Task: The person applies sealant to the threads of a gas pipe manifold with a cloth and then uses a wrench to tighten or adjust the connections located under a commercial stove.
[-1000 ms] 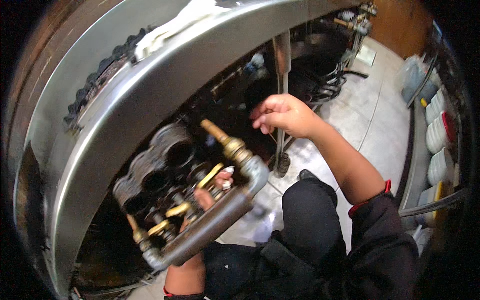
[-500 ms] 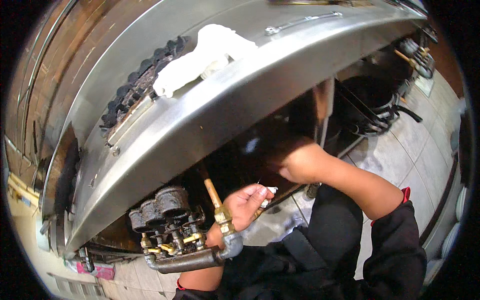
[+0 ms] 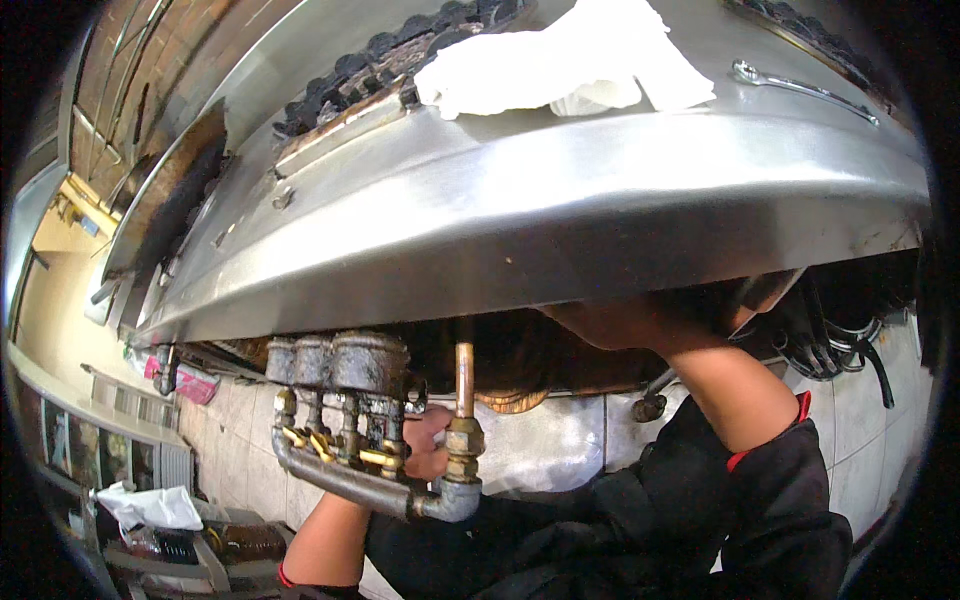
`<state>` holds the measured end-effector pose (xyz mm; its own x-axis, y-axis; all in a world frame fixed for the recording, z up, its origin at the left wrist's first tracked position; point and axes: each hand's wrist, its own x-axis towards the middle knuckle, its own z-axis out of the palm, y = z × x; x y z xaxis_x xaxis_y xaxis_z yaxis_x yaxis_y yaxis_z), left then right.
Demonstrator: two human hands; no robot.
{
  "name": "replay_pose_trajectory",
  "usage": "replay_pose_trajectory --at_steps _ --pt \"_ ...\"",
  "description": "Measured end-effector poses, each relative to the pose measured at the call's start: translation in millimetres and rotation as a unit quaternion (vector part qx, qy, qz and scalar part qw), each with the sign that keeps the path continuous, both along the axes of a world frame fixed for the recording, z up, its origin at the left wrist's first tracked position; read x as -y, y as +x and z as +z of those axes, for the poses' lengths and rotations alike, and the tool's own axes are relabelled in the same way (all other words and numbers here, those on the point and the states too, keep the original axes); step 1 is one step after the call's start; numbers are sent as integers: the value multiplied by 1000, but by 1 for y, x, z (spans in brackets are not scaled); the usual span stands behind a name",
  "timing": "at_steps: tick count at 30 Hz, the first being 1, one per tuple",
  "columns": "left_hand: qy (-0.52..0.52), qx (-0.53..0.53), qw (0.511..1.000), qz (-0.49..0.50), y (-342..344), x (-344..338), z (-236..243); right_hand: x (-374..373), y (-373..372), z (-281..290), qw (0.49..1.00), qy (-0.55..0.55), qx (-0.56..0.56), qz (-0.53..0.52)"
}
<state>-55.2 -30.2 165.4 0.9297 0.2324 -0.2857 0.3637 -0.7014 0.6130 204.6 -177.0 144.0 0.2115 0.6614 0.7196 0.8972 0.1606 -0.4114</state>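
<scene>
My right hand [image 3: 610, 322] reaches up under the front edge of the steel counter [image 3: 480, 240]. The edge and the shadow hide its fingers. Low down, my left hand [image 3: 428, 430] is behind the burner valve assembly [image 3: 350, 440], between its valves and the upright brass-coloured pipe [image 3: 464, 385]. Its fingers look curled, and the pipework covers part of them. Whatever they hold is hidden. The valve assembly has black greasy round burner heads [image 3: 370, 362], brass valves and a thick dark pipe ending in a grey elbow [image 3: 455, 500].
On the counter lie a white cloth [image 3: 560, 65] and a combination wrench [image 3: 805, 92], near black charred grates [image 3: 390, 60]. Dark hoses [image 3: 850, 350] hang at the right above the tiled floor [image 3: 560, 440]. At lower left, a shelf holds containers and a white sheet [image 3: 150, 508].
My view has swung, so the counter sits higher and flatter. My left hand has moved down behind the valves; the white scrap it pinched is out of sight. My right hand is further under the counter.
</scene>
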Motion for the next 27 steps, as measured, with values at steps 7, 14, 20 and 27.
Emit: replay_pose_trajectory --at_steps 7,14,20,27 --pt "31 16 998 -44 -58 33 53 -54 0 12 819 -47 -433 373" --pt "-20 343 939 -14 -89 78 109 -58 0 13 684 0 -550 479" --pt "243 383 865 214 -81 131 133 -63 -10 23 645 61 -546 531" --pt "415 346 813 217 -34 143 142 -66 -9 15 602 114 -547 571"
